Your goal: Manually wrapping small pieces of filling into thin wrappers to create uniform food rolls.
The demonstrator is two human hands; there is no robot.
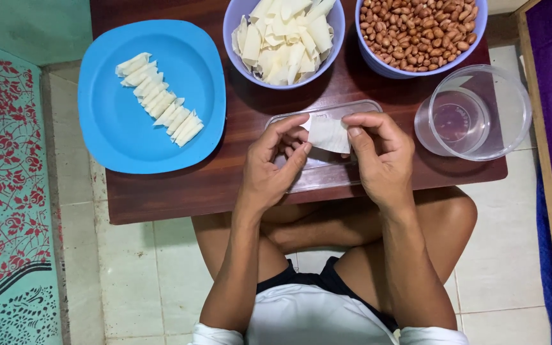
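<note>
- A small white pastry wrapper sheet [329, 134] is held between both hands, just above a clear rectangular plastic lid [324, 167] lying flat on the table [161, 191].
- The left hand [275, 165] is closed on the sheet's left edge, thumb and fingertips pinched at its corner.
- The right hand [380, 152] is closed on the sheet's right edge, thumb pressed over it, fingers curled behind.
- The sheet looks flat or only partly folded; whether anything lies inside it cannot be told.
- Judged progress: a row of finished rolled wrappers [160, 99], roughly a dozen, is laid diagonally on the blue plate [116, 134] at the left.
- Judged remaining: a lavender bowl [233, 38] heaped with unrolled wrapper sheets [283, 38] is seen beyond the hands, so much seems left.
- A second lavender bowl [378, 66] full of red-skinned peanuts [420, 29] stands to the right of it, nearly touching.
- A clear round plastic container [474, 114] stands at the table's right end, with little or nothing in it.
- The low wooden table is set over the person's crossed legs, on a tiled floor [129, 281].
- A patterned teal mat [7, 191] lies at far left.
</note>
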